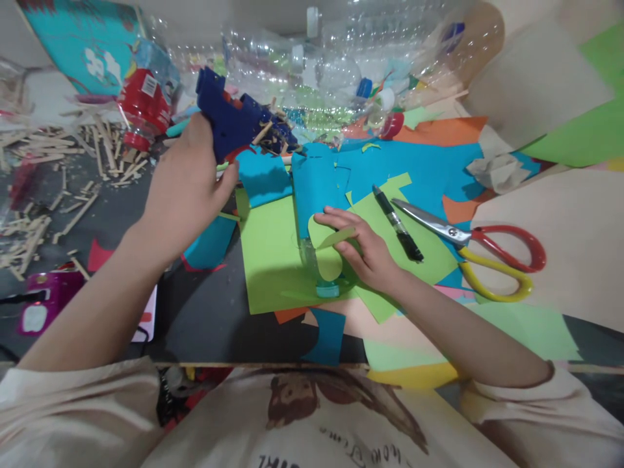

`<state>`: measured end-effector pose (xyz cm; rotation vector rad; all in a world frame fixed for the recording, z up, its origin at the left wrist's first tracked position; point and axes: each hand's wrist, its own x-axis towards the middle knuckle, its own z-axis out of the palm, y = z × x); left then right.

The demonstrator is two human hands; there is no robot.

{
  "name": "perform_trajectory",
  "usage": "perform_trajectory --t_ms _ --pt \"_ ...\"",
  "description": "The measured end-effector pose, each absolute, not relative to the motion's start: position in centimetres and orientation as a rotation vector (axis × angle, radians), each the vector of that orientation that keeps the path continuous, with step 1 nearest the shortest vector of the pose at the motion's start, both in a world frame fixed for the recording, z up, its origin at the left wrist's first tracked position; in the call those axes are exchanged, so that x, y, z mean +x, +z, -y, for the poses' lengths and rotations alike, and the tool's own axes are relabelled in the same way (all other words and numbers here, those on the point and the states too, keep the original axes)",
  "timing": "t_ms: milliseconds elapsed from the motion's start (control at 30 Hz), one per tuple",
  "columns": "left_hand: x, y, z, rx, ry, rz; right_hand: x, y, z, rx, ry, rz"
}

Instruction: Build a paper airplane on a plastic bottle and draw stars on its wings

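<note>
A dark tabletop (209, 328) spreads out beneath a clutter of paper, wood scraps and plastic. Well to the left of the left hand (188, 166) lies a scatter of wooden sticks (34, 244). That hand appears closed around a dark blue tool (231, 123), probably a glue gun, though its fingertips are hidden behind it. Lower and to the right of this grip, a bottle wrapped in blue paper (312, 182) lies on a lime sheet (268, 266), its teal cap (327, 290) towards the person. Over its bare end sits a green cutout (329, 265), its raised flap apparently pinched between the thumb and fingers of the right hand (373, 257). Just beyond those fingers rest a pen (397, 224) and, farther right, open scissors (455, 234). The round bottle could roll if the right hand pressed off-centre, skewing the cutout; a hard pinch might crease the flap. If the tool is hot, a drip could mark the paper below, or its tip could burn the fingers if brought too close.
</note>
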<state>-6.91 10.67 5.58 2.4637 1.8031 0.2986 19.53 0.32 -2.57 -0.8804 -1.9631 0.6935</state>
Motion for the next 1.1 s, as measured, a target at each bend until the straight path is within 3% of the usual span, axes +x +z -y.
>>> perform_trajectory --t_ms 567,833,1100 --pt "-5.2 6.8 -9.8 2.463 0.036 -2.007 19.5 -2.3 -0.3 -0.902 0.71 1.972" --pt "-5.0 8.7 -9.3 2.474 0.193 -2.012 19.5 -2.7 -0.4 -0.87 0.677 1.977" --pt "-4.2 7.4 -9.8 2.526 0.195 -1.857 19.5 -2.6 -0.4 -0.86 0.693 1.968"
